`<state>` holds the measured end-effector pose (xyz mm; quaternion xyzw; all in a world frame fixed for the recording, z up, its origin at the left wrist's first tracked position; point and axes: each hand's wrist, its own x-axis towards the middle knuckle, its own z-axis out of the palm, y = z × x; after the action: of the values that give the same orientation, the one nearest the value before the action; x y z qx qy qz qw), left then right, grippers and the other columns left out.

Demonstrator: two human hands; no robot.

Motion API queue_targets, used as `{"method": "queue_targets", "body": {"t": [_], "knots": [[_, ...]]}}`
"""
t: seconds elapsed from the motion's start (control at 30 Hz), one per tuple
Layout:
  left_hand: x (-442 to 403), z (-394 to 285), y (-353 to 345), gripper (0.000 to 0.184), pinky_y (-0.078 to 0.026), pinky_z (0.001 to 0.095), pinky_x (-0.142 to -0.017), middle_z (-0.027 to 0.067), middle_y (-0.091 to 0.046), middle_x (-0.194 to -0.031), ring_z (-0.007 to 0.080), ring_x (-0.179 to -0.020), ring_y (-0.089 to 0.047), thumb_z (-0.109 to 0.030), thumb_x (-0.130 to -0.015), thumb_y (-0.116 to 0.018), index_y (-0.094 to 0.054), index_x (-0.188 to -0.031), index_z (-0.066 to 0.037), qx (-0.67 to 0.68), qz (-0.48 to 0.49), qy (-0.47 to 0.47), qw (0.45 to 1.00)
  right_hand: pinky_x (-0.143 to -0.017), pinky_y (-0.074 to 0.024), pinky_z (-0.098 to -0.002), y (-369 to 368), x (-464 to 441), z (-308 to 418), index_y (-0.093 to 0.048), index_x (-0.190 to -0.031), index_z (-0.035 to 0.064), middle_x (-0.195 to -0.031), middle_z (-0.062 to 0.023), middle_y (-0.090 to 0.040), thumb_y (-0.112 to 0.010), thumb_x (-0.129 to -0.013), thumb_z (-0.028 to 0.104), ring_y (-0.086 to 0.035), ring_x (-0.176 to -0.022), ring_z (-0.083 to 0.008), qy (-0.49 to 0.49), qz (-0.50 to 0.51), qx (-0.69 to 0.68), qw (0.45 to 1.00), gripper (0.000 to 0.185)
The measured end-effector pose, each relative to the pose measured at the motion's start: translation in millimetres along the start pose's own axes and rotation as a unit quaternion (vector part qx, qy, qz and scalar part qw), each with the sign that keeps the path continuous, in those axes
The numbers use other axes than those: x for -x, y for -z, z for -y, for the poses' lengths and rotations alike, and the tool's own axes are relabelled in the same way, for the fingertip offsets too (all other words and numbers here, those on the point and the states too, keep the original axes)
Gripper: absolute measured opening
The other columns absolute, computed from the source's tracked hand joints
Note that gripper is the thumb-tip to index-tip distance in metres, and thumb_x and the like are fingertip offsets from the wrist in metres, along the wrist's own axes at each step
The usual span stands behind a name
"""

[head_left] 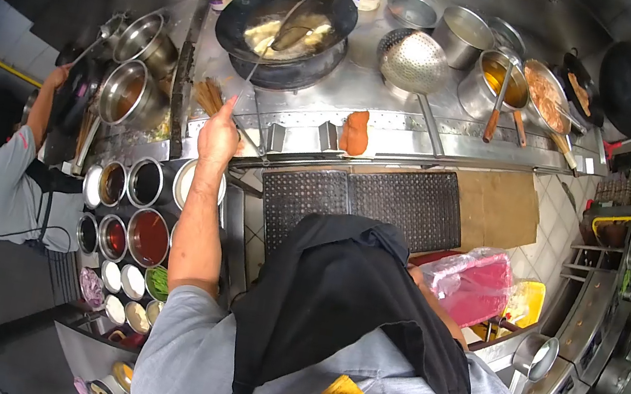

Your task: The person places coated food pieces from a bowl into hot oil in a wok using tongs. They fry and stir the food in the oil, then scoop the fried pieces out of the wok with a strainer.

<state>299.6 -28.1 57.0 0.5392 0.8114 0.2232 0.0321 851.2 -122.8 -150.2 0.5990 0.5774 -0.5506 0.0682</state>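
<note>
My left hand (219, 135) reaches forward to the stove edge, closed around the thin metal handle of a ladle. The dark bowl of the ladle (290, 39) rests in a large black wok (236, 23), among pale yellowish food (263, 36) in liquid. Beside my left fingers stands a bundle of bamboo sticks, like a wok brush (207, 98). My right forearm (443, 306) shows only in part beside the black apron (315, 297); the apron hides my right hand.
Right of the wok are a perforated strainer (413, 63), several pots, and an orange cloth (355, 133). Sauce containers (149, 236) stand at left, where a co-worker (37, 167) reaches toward pots. A black rubber mat (365, 201) lies below the stove; a pink tub (476, 286) is at right.
</note>
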Motion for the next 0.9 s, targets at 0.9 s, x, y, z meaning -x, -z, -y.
{"method": "queue_targets", "body": {"t": [0.9], "knots": [[-34.6,35.4,-27.0,0.048,-0.049,0.0511,-0.074,0.0239,-0.066,-0.088,0.0432,-0.083,-0.063,-0.012,-0.085,-0.044,-0.054,-0.129,-0.025,-0.015,-0.031,0.103,0.994,-0.083,-0.0476,-0.0331,-7.9,-36.5,-41.6,-0.069,-0.097,0.0076,-0.105,-0.0124,-0.068,-0.051,-0.087,0.039,-0.064,-0.098,-0.0259,0.008,-0.056,0.059,0.997,0.038]]}}
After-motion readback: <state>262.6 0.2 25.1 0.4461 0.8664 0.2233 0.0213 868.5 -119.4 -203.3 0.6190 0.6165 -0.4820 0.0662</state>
